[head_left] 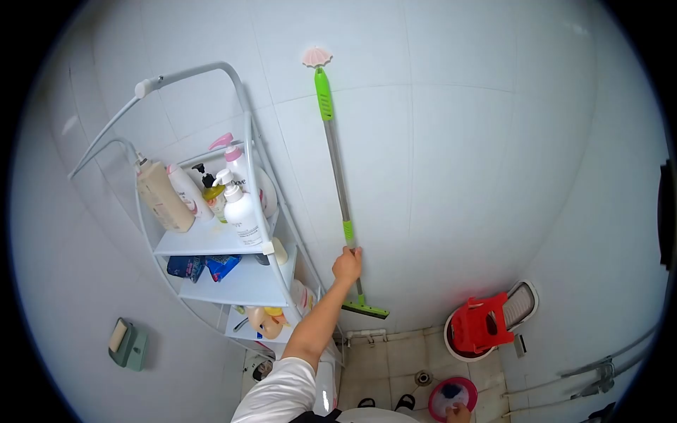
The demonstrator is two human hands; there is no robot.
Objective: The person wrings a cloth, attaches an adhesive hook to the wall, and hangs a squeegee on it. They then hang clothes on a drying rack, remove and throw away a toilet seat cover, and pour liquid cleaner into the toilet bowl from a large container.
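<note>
My left hand [348, 265] is wrapped round the lower shaft of a floor squeegee [338, 176]. The squeegee has a green grip at its top, a metal pole and a green blade head at floor level. It stands nearly upright against the tiled wall, its top at a pink shell-shaped wall hook [316, 57]. At the bottom edge, my right hand [459, 413] grips the rim of a pink basin [472, 393]. Whitish water or suds and something dark blue lie in the basin. Part of my right hand is cut off by the frame.
A white shelf rack [211, 289] on the left holds several pump bottles and packets. A red plastic stool [481, 323] rests on a white tub at the right. Near my dark slippers is a floor drain [423, 378]. A green soap holder [130, 349] hangs on the left wall.
</note>
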